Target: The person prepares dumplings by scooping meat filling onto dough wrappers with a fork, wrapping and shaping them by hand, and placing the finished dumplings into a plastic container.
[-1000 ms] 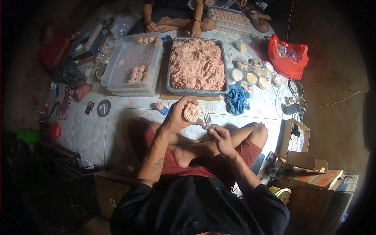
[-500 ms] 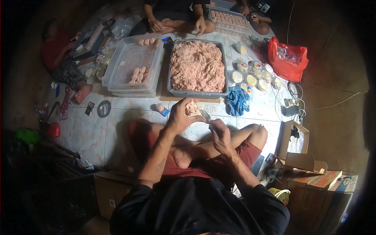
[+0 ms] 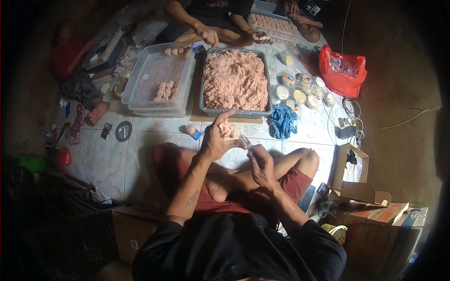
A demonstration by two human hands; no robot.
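Note:
My left hand (image 3: pixel 216 143) cups a thin pale dumpling wrapper (image 3: pixel 232 134) with a lump of pink minced meat (image 3: pixel 225 127) on it, thumb and fingers curved around. In my right hand (image 3: pixel 262 164) is a fork (image 3: pixel 245 139), its tines close to the wrapper's right edge; motion blurs it a little. Just beyond both hands stands a grey tub (image 3: pixel 234 113) heaped with minced meat (image 3: pixel 236 79). A small blue digital scale (image 3: pixel 195 135) with a meat lump on it lies left of my left hand.
Stacked clear plastic boxes (image 3: pixel 157 104) with several filled dumplings stand left of the tub. To its right are a blue cloth (image 3: pixel 284 122), wrapper stacks (image 3: pixel 299 96) and a red bag (image 3: pixel 344 72). Other people sit opposite and at far left; a filled tray (image 3: pixel 273 31) stands behind.
The fork has shifted slightly at the wrapper's edge, and my left fingers have opened up a little. Across the tub, a co-worker's hands have moved apart, one now holding a pale wrapper.

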